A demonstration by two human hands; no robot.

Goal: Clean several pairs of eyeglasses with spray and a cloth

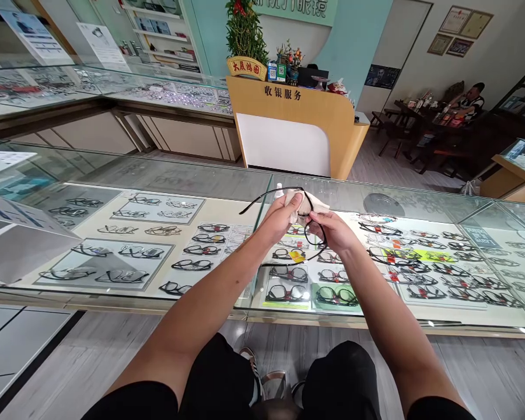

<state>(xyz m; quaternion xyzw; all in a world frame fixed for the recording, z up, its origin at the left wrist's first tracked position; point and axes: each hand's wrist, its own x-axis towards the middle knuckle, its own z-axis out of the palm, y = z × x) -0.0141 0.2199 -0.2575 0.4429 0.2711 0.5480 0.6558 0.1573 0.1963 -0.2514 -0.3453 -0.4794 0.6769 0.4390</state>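
Above the glass counter, both my hands hold a pair of black-framed eyeglasses [324, 240], turned so one temple points left and the other hangs down toward the lower left. My left hand [282, 217] pinches a pale cloth [317, 202] over the upper lens, thumb on top. On the right, my right hand [335, 230] grips the frame near the bridge and lower lens with closed fingers. The cloth covers most of the upper lens. Just behind my left hand, a small white bottle [279, 188] shows its top; its lower part is hidden.
The glass display counter [201, 175] runs across in front of me, with several rows of eyeglasses [287, 291] inside. A white folded card stand [21, 233] is at the left. Beyond are a wooden cashier desk [350, 116] and a seated person [472, 105] at the far right.
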